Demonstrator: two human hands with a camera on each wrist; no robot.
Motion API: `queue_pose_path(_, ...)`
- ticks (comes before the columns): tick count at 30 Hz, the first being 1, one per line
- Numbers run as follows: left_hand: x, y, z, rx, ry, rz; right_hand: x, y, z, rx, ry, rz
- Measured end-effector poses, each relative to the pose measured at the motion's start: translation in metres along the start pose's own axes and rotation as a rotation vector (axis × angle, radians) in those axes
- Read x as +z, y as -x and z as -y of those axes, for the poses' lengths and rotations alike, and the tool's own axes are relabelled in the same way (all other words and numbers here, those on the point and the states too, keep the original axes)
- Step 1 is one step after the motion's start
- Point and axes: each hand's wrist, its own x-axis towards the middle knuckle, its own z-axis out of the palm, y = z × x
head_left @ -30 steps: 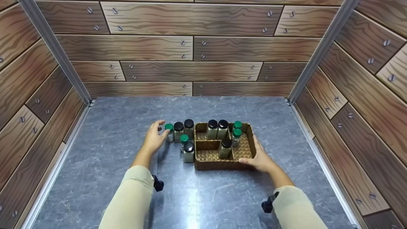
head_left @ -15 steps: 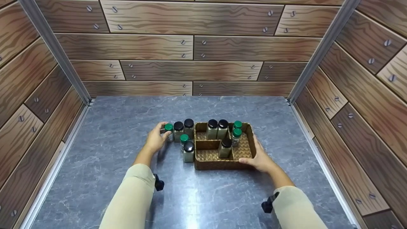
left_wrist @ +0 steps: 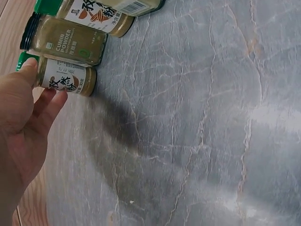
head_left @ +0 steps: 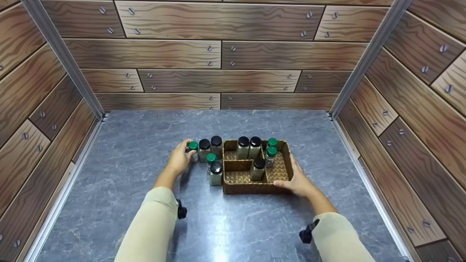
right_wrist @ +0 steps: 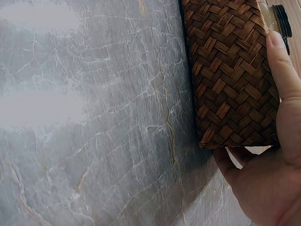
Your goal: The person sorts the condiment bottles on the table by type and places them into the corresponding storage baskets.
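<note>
My left hand (head_left: 178, 159) holds a green-capped spice jar (head_left: 193, 146) at the left end of the group, thumb at its cap. In the left wrist view this jar (left_wrist: 68, 76) has a white label and brown powder; a black-capped cumin powder jar (left_wrist: 70, 40) stands right beside it. My right hand (head_left: 300, 182) grips the right side of a brown woven basket (head_left: 247, 188), thumb over the front rim and fingers along the outer wall. Two black-capped jars (head_left: 249, 147) stand in its back left compartment, one black-capped jar (head_left: 258, 170) in the front left, two green-capped jars (head_left: 270, 154) in the right.
Left of the basket stand two black-capped jars (head_left: 204, 151) at the back, then a green-capped jar (head_left: 210, 159) and a black-capped jar (head_left: 216, 174) in front. Everything rests on a grey marbled table (head_left: 218, 225). Wood-patterned panels (head_left: 218, 54) enclose the back and sides.
My left hand has moved slightly right and its fingers have closed around the green-capped spice jar. The right hand and basket have stayed put.
</note>
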Motion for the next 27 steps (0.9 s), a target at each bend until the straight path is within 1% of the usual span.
queue_pose_path(5, -0.001, 0.001, 0.000, -0.014, -0.017, 0.011, 0.000, 0.000, 0.000, 0.007, 0.016, 0.007)
queue_pose_path(8, -0.001, 0.002, 0.000, -0.034, -0.003, 0.015, -0.001, 0.000, 0.000, 0.008, 0.024, 0.008)
queue_pose_path(13, -0.005, 0.008, -0.002, -0.116, 0.070, 0.035, -0.001, -0.001, -0.001, -0.003, 0.017, 0.005)
queue_pose_path(16, -0.009, 0.010, -0.005, -0.141, 0.106, 0.034, 0.000, -0.002, -0.002, -0.016, 0.024, -0.003)
queue_pose_path(18, -0.013, 0.011, -0.007, -0.141, 0.119, 0.021, -0.001, -0.003, -0.002, -0.023, 0.031, -0.009)
queue_pose_path(20, -0.017, 0.013, -0.011, -0.136, 0.134, -0.005, -0.001, -0.003, -0.002, -0.019, 0.032, -0.009)
queue_pose_path(24, -0.025, 0.017, -0.019, -0.157, 0.174, -0.067, -0.002, -0.002, 0.000, -0.007, 0.037, 0.000)
queue_pose_path(27, -0.031, 0.021, -0.029, -0.180, 0.202, -0.088, -0.001, -0.001, 0.000, 0.003, 0.041, 0.002)
